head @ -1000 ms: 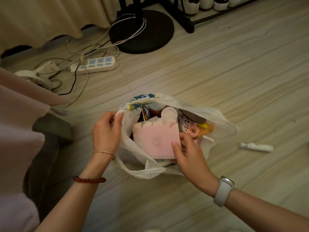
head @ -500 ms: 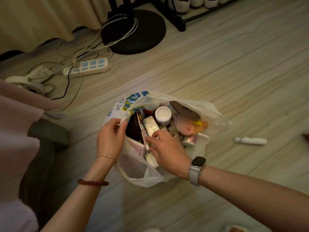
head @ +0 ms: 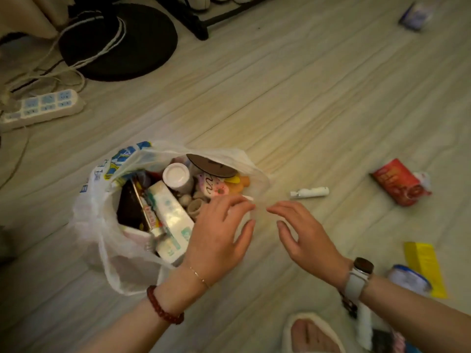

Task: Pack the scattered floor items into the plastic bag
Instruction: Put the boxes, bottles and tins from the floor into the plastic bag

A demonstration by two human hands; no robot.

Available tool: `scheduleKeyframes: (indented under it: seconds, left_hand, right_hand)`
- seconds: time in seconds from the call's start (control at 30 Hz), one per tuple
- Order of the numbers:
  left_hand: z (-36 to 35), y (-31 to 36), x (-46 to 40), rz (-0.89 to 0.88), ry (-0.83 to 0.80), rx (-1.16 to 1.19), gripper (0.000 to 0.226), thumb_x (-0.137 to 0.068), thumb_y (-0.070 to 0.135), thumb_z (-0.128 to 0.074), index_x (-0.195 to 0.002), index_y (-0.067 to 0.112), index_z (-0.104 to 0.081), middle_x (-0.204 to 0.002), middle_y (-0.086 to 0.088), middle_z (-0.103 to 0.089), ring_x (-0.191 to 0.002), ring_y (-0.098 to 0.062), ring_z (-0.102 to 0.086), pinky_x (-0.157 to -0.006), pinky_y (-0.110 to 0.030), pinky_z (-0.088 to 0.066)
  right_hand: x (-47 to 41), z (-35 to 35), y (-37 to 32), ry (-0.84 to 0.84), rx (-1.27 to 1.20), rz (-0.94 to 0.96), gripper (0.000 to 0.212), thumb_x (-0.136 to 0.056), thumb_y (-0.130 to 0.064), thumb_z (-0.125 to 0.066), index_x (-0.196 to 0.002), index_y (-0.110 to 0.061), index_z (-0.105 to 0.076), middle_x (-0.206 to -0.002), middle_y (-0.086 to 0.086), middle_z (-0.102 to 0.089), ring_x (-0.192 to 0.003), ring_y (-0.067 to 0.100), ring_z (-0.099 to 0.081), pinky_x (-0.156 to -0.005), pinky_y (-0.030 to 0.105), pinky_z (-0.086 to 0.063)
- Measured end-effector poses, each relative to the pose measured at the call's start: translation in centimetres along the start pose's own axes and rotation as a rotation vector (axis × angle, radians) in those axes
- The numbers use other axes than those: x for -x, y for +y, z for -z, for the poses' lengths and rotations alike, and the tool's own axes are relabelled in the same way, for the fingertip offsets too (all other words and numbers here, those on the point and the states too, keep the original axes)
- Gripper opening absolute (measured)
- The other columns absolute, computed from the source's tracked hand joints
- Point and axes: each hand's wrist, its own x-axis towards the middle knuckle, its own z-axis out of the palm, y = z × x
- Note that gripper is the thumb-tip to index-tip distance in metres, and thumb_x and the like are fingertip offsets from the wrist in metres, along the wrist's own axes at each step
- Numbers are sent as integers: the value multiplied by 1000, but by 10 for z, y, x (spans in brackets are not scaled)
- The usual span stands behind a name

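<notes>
Both hands are leaving the bag's inside, the left hand (head: 219, 233) and right hand (head: 303, 235) now hovering open-fingered at the right rim of the thin white plastic bag (head: 102, 238). The bag is looking limp, slippery and crammed, so gripping its bunched rim is likely safest. The small white tube (head: 309, 192) on the floor is probably light and rigid, suiting a pinch at its middle.

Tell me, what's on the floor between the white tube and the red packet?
Nothing: in the head view, the stretch of wooden floor between the white tube and the red packet is bare.

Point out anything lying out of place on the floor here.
Several items are not yet in the plastic bag: a white tube, a red packet, a yellow box and a blue-white pack, scattered right of it.
</notes>
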Motion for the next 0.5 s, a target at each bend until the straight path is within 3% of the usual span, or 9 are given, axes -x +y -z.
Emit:
scheduleKeyframes:
  seconds: [0.13,0.2,0.3,0.37,0.43,0.5]
  left_hand:
    - [-60,25,-11,-122,-309,72,25,-85,24,-50,-107,13,-56,-104,-8,-62,-93,-23,-57,-74,-33,-49]
    - [-87,27,-22,-163,-439,42,29,-83,25,-46,-109,13,-53,-106,-11,-62,-93,-28,-61,-70,-35,-53]
    - [-127,29,-43,-139,-573,-74,43,-74,17,-62,-115,7,-52,-114,-22,-60,-99,-40,-60,-71,-45,-55]
    - [-151,33,-59,-108,-614,-170,57,-75,13,-67,-127,4,-45,-133,-24,-46,-120,-42,-46,-87,-50,-46]
    - [-174,32,-75,-59,-639,-236,59,-89,15,-48,-142,8,-21,-151,-17,-19,-138,-35,-18,-106,-48,-26]
    - [-192,29,-89,9,-666,-294,57,-94,16,-38,-144,10,-12,-152,-13,-13,-139,-31,-12,-109,-46,-19]
  right_hand:
    - [43,39,55,152,102,-295,34,-86,-18,-39,-109,-6,-59,-104,14,-61,-102,17,-49,-93,17,-34]
    - [65,54,77,249,188,-469,38,-83,-22,-37,-108,-4,-59,-104,18,-61,-101,22,-49,-92,24,-33]
    - [94,68,107,278,358,-744,46,-81,-29,-38,-115,-3,-54,-111,21,-58,-106,37,-51,-92,39,-35]
    - [103,79,122,248,461,-962,50,-82,-26,-52,-126,-4,-46,-123,23,-50,-115,41,-44,-94,48,-36]
    - [104,91,136,234,501,-1137,62,-80,-23,-61,-133,-4,-37,-132,24,-42,-121,41,-37,-95,51,-34]
    - [102,99,149,226,456,-1317,67,-80,-24,-61,-135,-3,-30,-135,23,-37,-123,41,-34,-95,50,-34]
